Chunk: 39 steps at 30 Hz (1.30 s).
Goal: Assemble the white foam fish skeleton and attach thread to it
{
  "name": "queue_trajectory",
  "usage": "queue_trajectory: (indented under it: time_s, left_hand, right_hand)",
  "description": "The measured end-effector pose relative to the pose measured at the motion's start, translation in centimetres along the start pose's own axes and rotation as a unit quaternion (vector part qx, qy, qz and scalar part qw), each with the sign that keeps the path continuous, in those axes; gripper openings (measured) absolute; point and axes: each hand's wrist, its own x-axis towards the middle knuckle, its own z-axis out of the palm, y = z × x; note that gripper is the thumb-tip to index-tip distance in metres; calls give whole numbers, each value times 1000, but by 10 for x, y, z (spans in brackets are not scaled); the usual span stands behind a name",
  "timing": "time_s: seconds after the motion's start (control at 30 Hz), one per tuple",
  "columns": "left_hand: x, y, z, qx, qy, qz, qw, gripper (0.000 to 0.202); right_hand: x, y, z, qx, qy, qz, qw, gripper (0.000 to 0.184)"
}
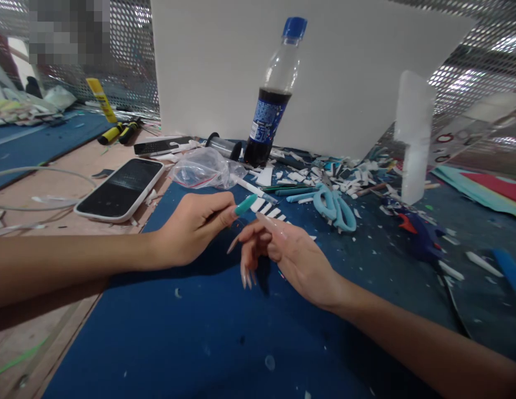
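Note:
My left hand (pixel 197 227) is closed, its thumb pointing right over curled fingers. A teal tip (pixel 246 205) sticks out at the thumb; I cannot tell if it is a long nail or a small piece. What the curled fingers hold, if anything, is hidden. Just right of it, my right hand (pixel 289 252) hovers over the blue mat (pixel 174 338) with loosely bent, spread fingers and long pale nails. Nothing shows between those fingers. Behind both hands lies a row of short white strips (pixel 266 209), partly covered by them.
A cola bottle (pixel 268 111) stands before a white board (pixel 216 61). Light-blue scissors (pixel 335 208) and white scraps (pixel 299 177) lie behind my hands. At left are a phone (pixel 120 188) and a plastic bag (pixel 203 166); a dark-blue glue gun (pixel 424 235) lies right.

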Motion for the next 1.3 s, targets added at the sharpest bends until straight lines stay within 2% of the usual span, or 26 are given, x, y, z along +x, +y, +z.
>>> queue_trajectory:
  time_s: [0.07, 0.17, 0.37, 0.53, 0.63, 0.73, 0.83, 1.03, 1.17, 1.3]
  left_hand:
    - [0, 0, 0, 13, 0, 3, 1000, 33]
    - [1, 2, 0, 22, -2, 6, 1000, 34]
    - [2, 6, 0, 26, -76, 57, 995, 31]
    - [0, 4, 0, -6, -41, -11, 999, 32]
    - [1, 3, 0, -22, -56, -33, 998, 33]
    - [1, 4, 0, 3, -73, 12, 997, 32]
    - [-1, 5, 0, 40, -61, 65, 995, 31]
    - [-2, 5, 1, 52, -59, 82, 994, 31]
    - [0, 5, 0, 41, -46, 47, 997, 32]
    - [1, 6, 0, 8, -46, -12, 999, 32]
  right_hand:
    - [0, 0, -1, 14, -5, 7, 1000, 41]
    - [1, 0, -2, 7, 32, 12, 999, 38]
    - [2, 1, -2, -34, 72, 43, 996, 30]
    - [3, 0, 0, -44, 105, 16, 993, 32]
    - [3, -1, 0, -40, 102, 19, 994, 33]
    - [2, -1, 2, -23, 91, 32, 995, 34]
    - [0, -2, 3, -29, 72, 35, 996, 36]
    - [0, -1, 4, -27, 43, 22, 998, 32]
    - [1, 0, 4, -37, 70, 32, 996, 28]
    - [3, 1, 4, -25, 126, -9, 992, 34]
